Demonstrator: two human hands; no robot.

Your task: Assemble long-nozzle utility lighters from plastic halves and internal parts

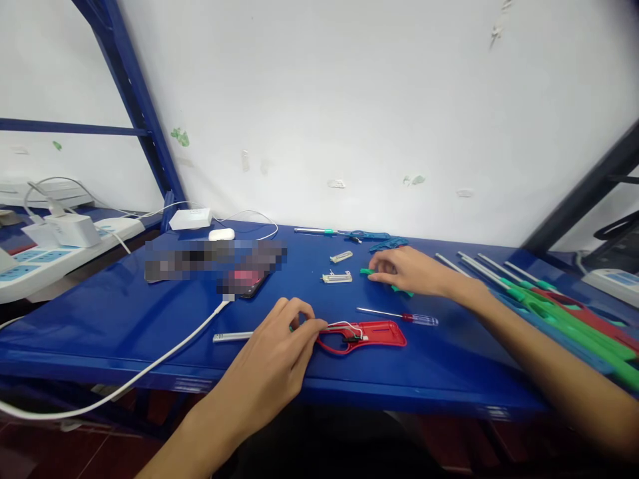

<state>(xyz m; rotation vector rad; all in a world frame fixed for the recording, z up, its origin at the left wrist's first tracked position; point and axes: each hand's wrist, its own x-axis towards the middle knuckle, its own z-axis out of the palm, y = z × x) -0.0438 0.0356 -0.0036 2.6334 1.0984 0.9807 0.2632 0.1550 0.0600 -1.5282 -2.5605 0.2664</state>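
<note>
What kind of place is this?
Likely a small workshop or assembly bench: a screwdriver lies on the blue table, beside an opened red handle shell, and several apparent long-nosed lighters lie together at the right.

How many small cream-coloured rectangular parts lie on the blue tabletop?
2. One small cream-coloured rectangular part lies farther back; the other cream part lies just nearer the person. Both are left of the person's right hand. Others may be hidden.
</note>
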